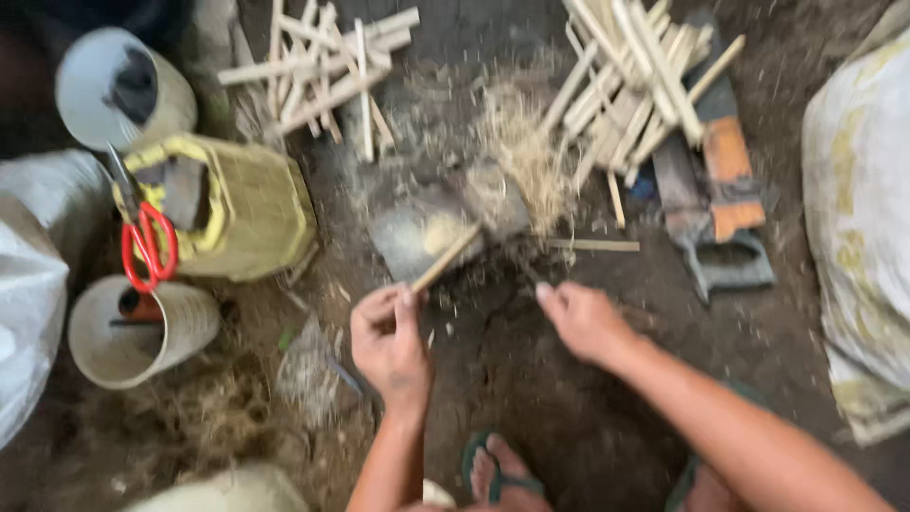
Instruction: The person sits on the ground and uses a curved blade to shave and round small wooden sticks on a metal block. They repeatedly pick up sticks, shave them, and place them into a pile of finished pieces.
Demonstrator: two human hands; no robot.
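Below, left hand (389, 341) curled tight round a thin pale bamboo stick (445, 258) slanting over the flat grey block (417, 232), right hand (583, 320) loosely closed, its hold unclear, fibrous shavings (517, 142), split slats (630, 81), woven yellow basket (251, 209), red-handled scissors (147, 242).

A thin, pale bamboo stick (445, 257) is pinched at its lower end by the left hand (389, 343). It slants up to the right (its far tip rests on a flat grey stone (417, 232)), just above the dark ground.
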